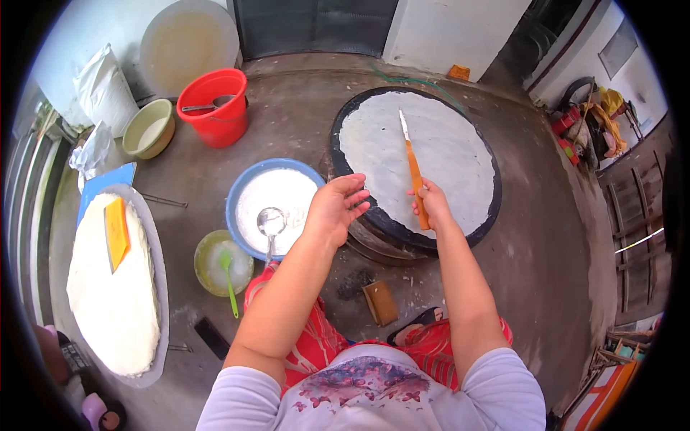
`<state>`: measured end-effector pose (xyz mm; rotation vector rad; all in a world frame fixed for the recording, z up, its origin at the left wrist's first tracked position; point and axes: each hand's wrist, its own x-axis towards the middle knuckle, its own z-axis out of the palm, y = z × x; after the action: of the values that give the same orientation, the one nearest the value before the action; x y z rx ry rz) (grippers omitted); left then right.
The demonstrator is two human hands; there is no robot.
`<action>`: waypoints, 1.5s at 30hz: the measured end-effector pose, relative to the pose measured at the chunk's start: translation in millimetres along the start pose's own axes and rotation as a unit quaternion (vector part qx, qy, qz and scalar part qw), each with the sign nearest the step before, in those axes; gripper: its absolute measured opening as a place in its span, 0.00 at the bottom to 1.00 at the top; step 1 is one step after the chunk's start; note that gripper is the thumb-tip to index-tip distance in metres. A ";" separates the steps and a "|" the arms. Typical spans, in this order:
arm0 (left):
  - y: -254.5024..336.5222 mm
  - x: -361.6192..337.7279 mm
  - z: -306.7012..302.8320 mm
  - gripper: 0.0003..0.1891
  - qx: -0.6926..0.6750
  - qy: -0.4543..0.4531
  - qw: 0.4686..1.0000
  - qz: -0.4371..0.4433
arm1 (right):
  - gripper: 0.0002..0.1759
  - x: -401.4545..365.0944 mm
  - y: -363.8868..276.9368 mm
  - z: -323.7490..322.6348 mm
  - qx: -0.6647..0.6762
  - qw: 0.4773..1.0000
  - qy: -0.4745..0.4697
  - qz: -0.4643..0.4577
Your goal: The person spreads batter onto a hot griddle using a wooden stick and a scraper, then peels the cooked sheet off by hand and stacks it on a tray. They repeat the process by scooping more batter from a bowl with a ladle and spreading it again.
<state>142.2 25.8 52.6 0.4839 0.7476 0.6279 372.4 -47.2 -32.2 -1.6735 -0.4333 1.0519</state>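
My right hand [431,202] is closed around a long, flat orange-brown wooden spatula [415,172], its narrow far tip coated white. The spatula is over a large round griddle [496,176] with a black rim. A thin white sheet of batter [374,136] covers most of the griddle's top. At the griddle's near left edge, my left hand [338,208] is open, palm turned inward, holding nothing. Beside that hand stands a blue basin [233,205] of white batter, with a metal ladle [271,223] resting in it.
A green bowl [203,276] with a green spoon [229,280] sits by the basin. On the left, a stack of white sheets [115,316] bears a yellow scraper [115,230]. Behind are a red bucket [219,122] and an olive basin [154,147]. A brown block [381,302] lies near my foot.
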 end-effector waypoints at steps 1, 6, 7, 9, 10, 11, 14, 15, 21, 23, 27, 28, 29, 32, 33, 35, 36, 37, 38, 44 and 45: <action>0.2 0.2 -0.4 0.14 -0.001 -0.002 1.000 -0.001 | 0.25 5.6 -1.5 1.5 -0.021 1.000 0.008 -0.001; 2.7 -0.6 -0.9 0.14 -0.003 -0.007 1.000 0.000 | 0.26 35.3 -9.9 7.5 -0.072 0.996 0.034 0.028; 3.4 -0.9 -0.4 0.14 -0.005 -0.007 1.000 0.000 | 0.26 39.8 -10.7 7.6 -0.126 0.990 0.049 0.030; 4.4 -0.7 -0.8 0.15 -0.006 -0.007 1.000 0.000 | 0.25 81.5 23.8 -2.3 -0.250 0.962 0.092 -0.061; 4.3 -0.4 -1.0 0.15 -0.006 -0.008 1.000 0.000 | 0.24 97.4 37.7 -6.0 -0.367 0.908 0.134 -0.150; 4.5 -0.2 -1.1 0.15 -0.007 -0.010 1.000 0.001 | 0.24 99.4 41.8 -5.6 -0.366 0.909 0.134 -0.150; 6.4 -1.4 -0.4 0.15 -0.010 -0.007 1.000 0.002 | 0.21 82.1 32.9 2.4 -0.386 0.890 0.138 -0.199; 7.1 -1.9 0.0 0.15 -0.010 -0.008 1.000 0.002 | 0.21 48.9 0.5 10.5 -0.255 0.954 0.125 -0.092; 4.8 -0.6 1.2 0.15 -0.011 -0.016 1.000 0.004 | 0.22 27.8 0.1 -1.1 -0.174 0.979 0.100 -0.024; 4.2 -0.9 1.7 0.15 -0.011 -0.014 1.000 0.003 | 0.22 14.3 -4.1 -3.3 -0.101 0.992 0.054 0.057; 5.3 -3.3 3.7 0.14 -0.009 -0.015 1.000 0.009 | 0.20 4.9 20.0 -15.1 -0.213 0.972 0.090 -0.038; 5.3 -2.7 3.6 0.14 -0.006 -0.018 1.000 0.007 | 0.20 -4.5 22.1 -11.0 -0.281 0.956 0.039 -0.080; 4.9 -2.6 3.6 0.14 -0.007 -0.015 1.000 0.006 | 0.20 -15.6 21.4 -10.6 -0.279 0.956 0.044 -0.078; 5.7 -2.0 3.6 0.14 0.002 -0.013 1.000 0.003 | 0.21 -48.7 12.2 -14.7 -0.054 0.994 -0.084 0.045; 6.0 -2.4 2.5 0.14 0.002 -0.012 1.000 0.008 | 0.21 -52.9 15.6 -24.3 0.011 0.998 -0.054 0.035; 5.4 -2.5 0.5 0.15 0.002 -0.015 1.000 0.014 | 0.21 -61.6 23.5 -50.0 0.079 0.997 -0.012 0.024; 5.0 -2.7 -0.8 0.15 0.003 -0.018 1.000 0.016 | 0.20 -65.4 28.7 -65.1 0.110 0.993 0.026 0.019; 4.7 -3.5 -0.8 0.15 0.007 -0.016 1.000 0.016 | 0.20 -69.2 32.9 -79.1 0.140 0.988 0.063 0.013; 4.7 -4.5 -0.7 0.15 0.010 -0.014 1.000 0.016 | 0.20 -74.0 37.0 -91.0 0.143 0.987 0.069 0.011; 1.3 -3.4 0.6 0.16 0.032 -0.017 0.999 0.013 | 0.19 -88.5 50.8 -138.2 0.180 0.968 0.175 0.027; 0.7 -3.0 1.0 0.16 0.035 -0.019 0.999 0.011 | 0.20 -87.9 51.3 -141.2 0.186 0.965 0.180 0.032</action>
<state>141.0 24.0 55.1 0.5681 0.7310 0.6132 428.0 -212.2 -34.2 -1.5018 0.0563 0.7912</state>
